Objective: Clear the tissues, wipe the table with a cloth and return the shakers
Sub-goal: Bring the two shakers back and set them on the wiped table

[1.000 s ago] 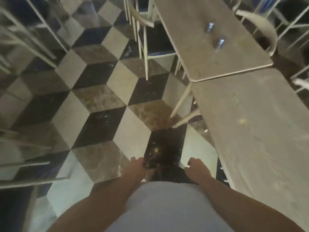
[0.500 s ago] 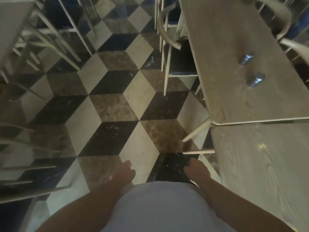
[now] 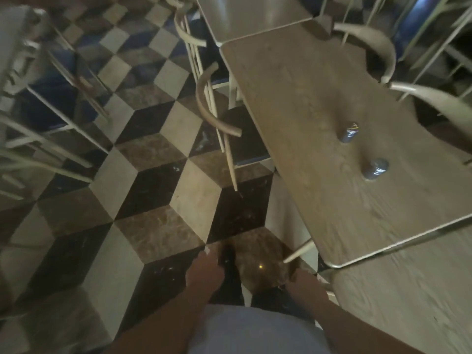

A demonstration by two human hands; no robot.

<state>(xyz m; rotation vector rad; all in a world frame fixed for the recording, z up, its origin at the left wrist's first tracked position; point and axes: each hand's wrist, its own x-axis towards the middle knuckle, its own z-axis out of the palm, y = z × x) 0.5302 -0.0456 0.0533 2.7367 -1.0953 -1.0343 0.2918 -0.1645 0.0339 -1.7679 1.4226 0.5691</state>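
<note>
Two small metal-topped shakers stand on the long wooden table (image 3: 301, 103) at my right: the farther shaker (image 3: 350, 132) and the nearer shaker (image 3: 375, 169), a short gap between them. Both of my hands hang low in front of my waist, over the floor and well short of the shakers. My left hand (image 3: 204, 273) points down with loose fingers and nothing visible in it. My right hand (image 3: 305, 282) hangs beside the corner of the nearest table (image 3: 408, 297), also with nothing visible in it. No tissue or cloth is in view. The picture is blurred.
Cream chairs are pushed in along the table: one on the aisle side (image 3: 214, 116) and two on the far side (image 3: 370, 42). More chairs and a table (image 3: 51, 103) line the left. A checkered tile aisle (image 3: 153, 190) runs between them.
The view has advanced along the aisle, so the table with the shakers sits closer and more central. My hands have swung a little while staying low.
</note>
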